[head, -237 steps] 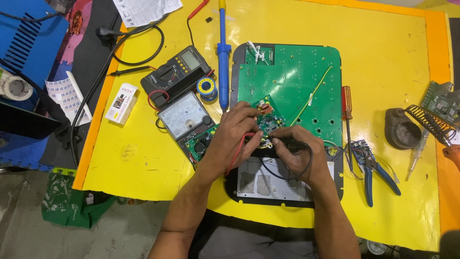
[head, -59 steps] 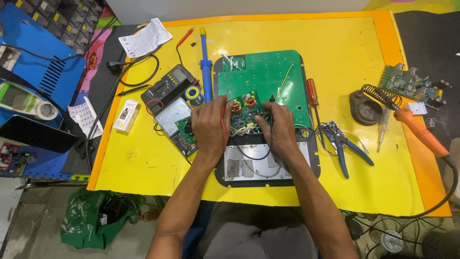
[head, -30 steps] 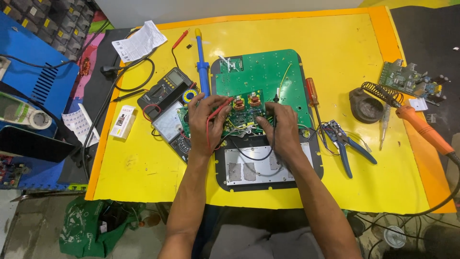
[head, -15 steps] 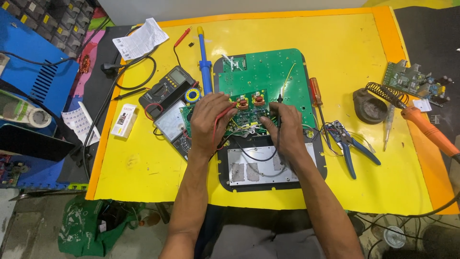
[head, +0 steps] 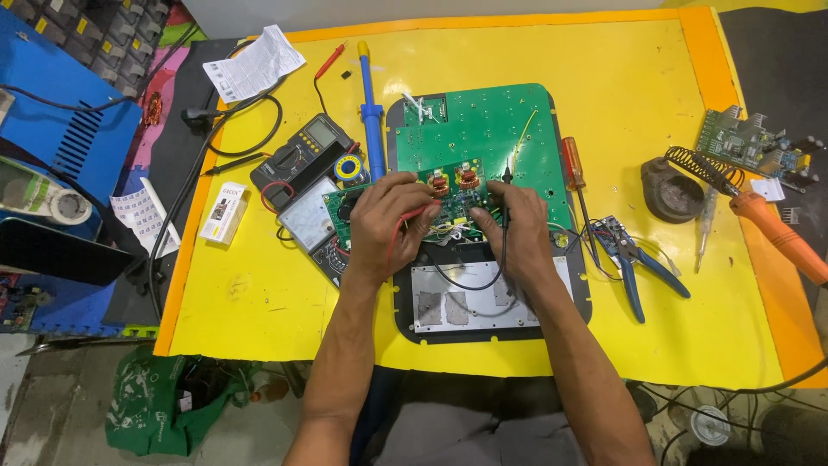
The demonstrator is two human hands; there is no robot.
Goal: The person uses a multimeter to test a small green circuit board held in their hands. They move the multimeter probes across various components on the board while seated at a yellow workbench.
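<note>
left hand (head: 390, 217) on red probe (head: 416, 213), right hand (head: 511, 226) on circuit board (head: 448, 197)

A yellow mat (head: 259, 285) is spread over the bench. On it are laid a green board (head: 483, 138), two meters (head: 304, 155), a blue desoldering pump (head: 371, 112), a screwdriver (head: 573, 164), blue pliers (head: 634, 263), a small box (head: 223, 212) and a paper sheet (head: 253, 62).

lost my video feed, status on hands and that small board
Left hand and right hand both on small green circuit board, red and black probe leads in the fingers. Board sits atop big green panel. Nothing blocking.
</note>
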